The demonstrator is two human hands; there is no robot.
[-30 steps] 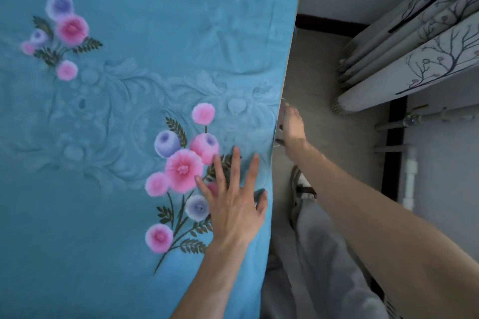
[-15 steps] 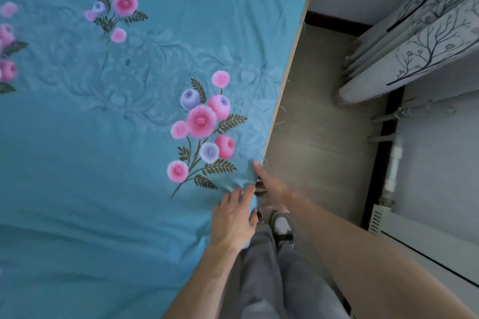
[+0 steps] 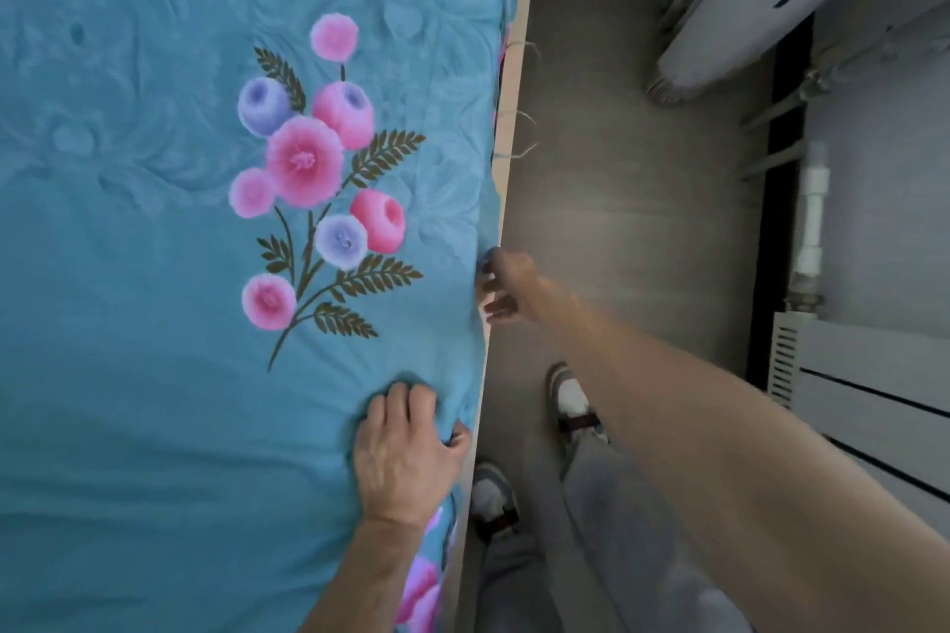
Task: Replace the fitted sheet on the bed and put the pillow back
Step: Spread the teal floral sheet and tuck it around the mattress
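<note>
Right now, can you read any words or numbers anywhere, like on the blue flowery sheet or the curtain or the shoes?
None: no words, numbers, labels or signs can be read anywhere in this picture.
The teal fitted sheet with pink and purple flowers carries only a flower print.
The pale curtain with dark branch drawings carries only a pattern.
The white and grey shoes are too blurred to show any brand.

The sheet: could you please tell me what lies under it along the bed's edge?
A pale bed edge shows beside the sheet. The mattress is covered. The left hand rests on top.
</note>
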